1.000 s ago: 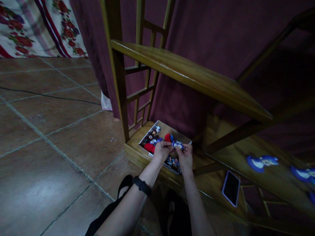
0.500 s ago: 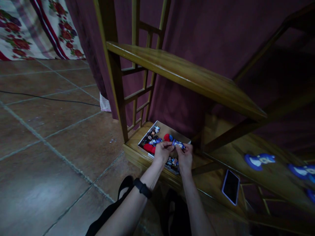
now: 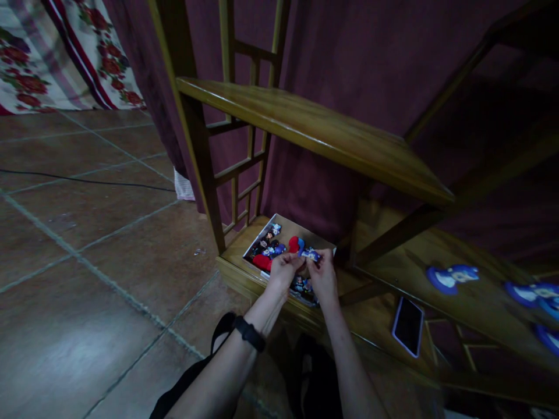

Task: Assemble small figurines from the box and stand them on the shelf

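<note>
Above a shallow box (image 3: 313, 232) on the low wooden shelf, both my hands hold one small blue and white figurine (image 3: 310, 254). My left hand (image 3: 282, 271) pinches it from the left, near its blue base. My right hand (image 3: 322, 274) has its fingers closed around the other end. Inside the box lie red pieces (image 3: 262, 262) and several small dark and blue figurines (image 3: 274, 250). More small figures (image 3: 304, 284) show below my right hand. My fingers hide part of the figurine.
A phone (image 3: 408, 326) lies on the shelf to the right. Several blue and white figurines (image 3: 453, 277) rest on the higher board at right. A wooden board (image 3: 314, 131) overhangs the box, and a lattice side panel (image 3: 240, 169) stands to its left.
The view has shifted slightly, so the shelf and the board appear a little further left. Both hands still hold the figurine, which has tilted a little between my fingers.
</note>
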The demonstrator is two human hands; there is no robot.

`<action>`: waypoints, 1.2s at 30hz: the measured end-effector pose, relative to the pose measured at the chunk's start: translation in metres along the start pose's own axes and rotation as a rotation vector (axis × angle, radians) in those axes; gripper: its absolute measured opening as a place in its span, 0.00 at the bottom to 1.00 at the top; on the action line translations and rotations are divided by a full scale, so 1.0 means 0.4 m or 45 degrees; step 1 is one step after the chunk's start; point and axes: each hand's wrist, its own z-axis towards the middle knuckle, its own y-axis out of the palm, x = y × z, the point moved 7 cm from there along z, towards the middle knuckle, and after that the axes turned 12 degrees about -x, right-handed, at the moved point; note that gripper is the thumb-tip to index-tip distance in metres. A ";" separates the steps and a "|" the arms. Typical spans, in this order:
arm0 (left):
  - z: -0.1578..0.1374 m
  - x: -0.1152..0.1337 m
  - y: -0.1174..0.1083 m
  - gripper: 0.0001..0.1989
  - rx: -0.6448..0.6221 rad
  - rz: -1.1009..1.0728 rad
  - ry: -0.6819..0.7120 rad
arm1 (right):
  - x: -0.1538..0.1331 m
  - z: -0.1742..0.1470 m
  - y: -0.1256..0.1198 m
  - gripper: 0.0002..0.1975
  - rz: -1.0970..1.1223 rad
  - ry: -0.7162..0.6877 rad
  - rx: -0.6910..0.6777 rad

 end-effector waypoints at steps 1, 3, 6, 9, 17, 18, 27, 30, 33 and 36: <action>0.000 -0.003 -0.006 0.07 0.028 -0.026 -0.018 | 0.000 0.001 0.004 0.10 0.008 0.004 -0.012; 0.000 -0.009 -0.020 0.07 0.090 -0.083 -0.062 | 0.000 0.003 0.016 0.10 0.050 0.010 -0.044; 0.006 -0.017 -0.035 0.06 0.152 -0.184 -0.147 | -0.001 0.006 0.032 0.10 0.165 -0.002 -0.117; 0.015 -0.031 -0.041 0.03 0.164 -0.335 -0.245 | 0.010 0.010 0.026 0.12 0.266 0.002 -0.107; 0.015 -0.053 -0.034 0.03 0.101 -0.347 -0.348 | 0.049 0.019 0.033 0.14 0.280 0.041 -0.170; 0.012 -0.051 -0.033 0.03 0.103 -0.310 -0.337 | 0.049 0.020 0.036 0.13 0.255 0.030 -0.181; -0.004 -0.055 -0.044 0.05 0.147 -0.155 -0.400 | 0.035 0.022 0.012 0.06 -0.031 -0.096 -0.115; -0.003 -0.060 -0.053 0.04 0.172 -0.098 -0.411 | 0.034 0.022 0.020 0.05 -0.050 -0.090 -0.178; -0.005 -0.060 -0.060 0.04 0.211 -0.067 -0.412 | 0.038 0.023 0.028 0.05 -0.045 -0.053 -0.237; -0.012 -0.058 -0.066 0.05 0.240 -0.086 -0.423 | 0.039 0.023 0.035 0.06 0.010 -0.051 -0.286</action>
